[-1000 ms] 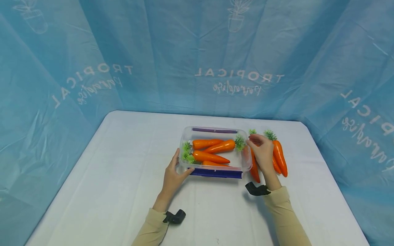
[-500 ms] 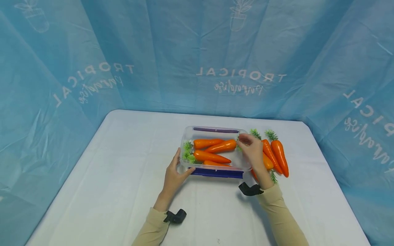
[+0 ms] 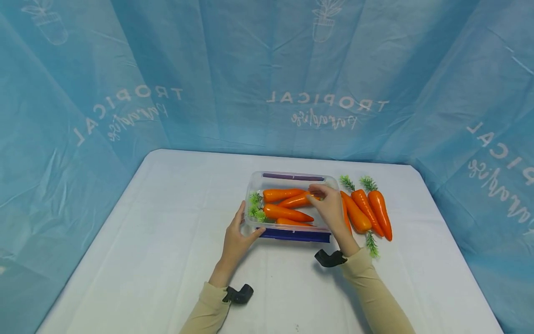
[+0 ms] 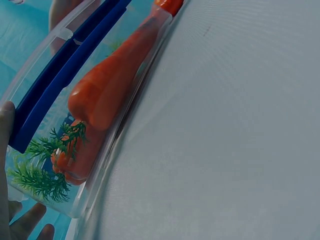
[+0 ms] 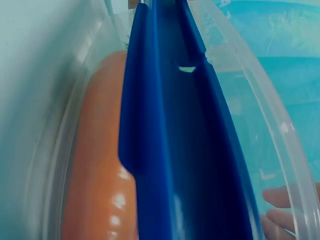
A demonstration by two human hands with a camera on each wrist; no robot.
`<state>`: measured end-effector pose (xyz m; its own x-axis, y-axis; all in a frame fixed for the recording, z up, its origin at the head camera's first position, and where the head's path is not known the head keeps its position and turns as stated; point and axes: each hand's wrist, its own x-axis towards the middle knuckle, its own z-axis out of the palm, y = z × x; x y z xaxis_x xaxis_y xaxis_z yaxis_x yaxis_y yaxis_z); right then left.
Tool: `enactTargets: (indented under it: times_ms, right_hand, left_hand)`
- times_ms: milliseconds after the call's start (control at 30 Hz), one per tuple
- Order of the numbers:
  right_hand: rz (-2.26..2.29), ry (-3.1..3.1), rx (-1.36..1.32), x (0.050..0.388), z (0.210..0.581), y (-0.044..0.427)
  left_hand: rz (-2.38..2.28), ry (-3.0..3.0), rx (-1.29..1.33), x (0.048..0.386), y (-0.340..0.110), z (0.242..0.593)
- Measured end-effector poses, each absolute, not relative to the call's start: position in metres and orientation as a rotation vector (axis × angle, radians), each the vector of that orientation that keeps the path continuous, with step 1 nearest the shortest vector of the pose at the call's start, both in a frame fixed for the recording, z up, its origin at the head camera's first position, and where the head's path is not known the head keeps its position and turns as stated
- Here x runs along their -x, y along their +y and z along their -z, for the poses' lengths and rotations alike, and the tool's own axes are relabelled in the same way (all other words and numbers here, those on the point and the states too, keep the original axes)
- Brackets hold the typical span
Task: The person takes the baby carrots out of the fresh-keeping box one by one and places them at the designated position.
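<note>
Transparent plastic forms the box (image 3: 288,228), which in the head view stands lidless on the white desk (image 3: 192,208), a blue latch (image 3: 292,235) hanging on its near side. Four carrots (image 3: 288,213) are counted inside; further carrots (image 3: 380,215) lie on the desk just beside the right end. The left hand (image 3: 235,239) grips the near left corner, thumb to the near side. The right hand (image 3: 331,208) is over the interior, thumb and fingers bent about the thick end of one carrot; whether they pinch it cannot be told. Step in hand, as judged: getting hold of this carrot. The next move appears to call for a firm pinch and a lift above the rim, with the left hand steadying the corner.

Left wrist view: behind the clear wall the carrots are smooth and thick, with feathery green tops (image 4: 40,182) at the left end. The thumb lies against the latch's end.

Right wrist view: the latch dominates, angled off the wall. One carrot shows glossy highlights; the right fingertips appear blurred, grip unconfirmed.
</note>
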<state>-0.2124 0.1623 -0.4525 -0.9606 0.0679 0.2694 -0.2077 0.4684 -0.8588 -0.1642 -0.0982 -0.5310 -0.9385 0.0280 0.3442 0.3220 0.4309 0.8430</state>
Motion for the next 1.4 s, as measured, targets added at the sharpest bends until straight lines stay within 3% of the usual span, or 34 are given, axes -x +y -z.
enactTargets:
  times_ms: [800,1400]
  right_hand:
    - [-1.717,-2.719,-0.431,0.225,0.461,0.155]
    - [-1.542,-2.966,-0.589,0.227,0.467,0.155]
  left_hand:
    - [1.514,-2.415,0.277,0.167,-0.099,0.535]
    - [1.552,-2.439,0.248,0.165,-0.098,0.535]
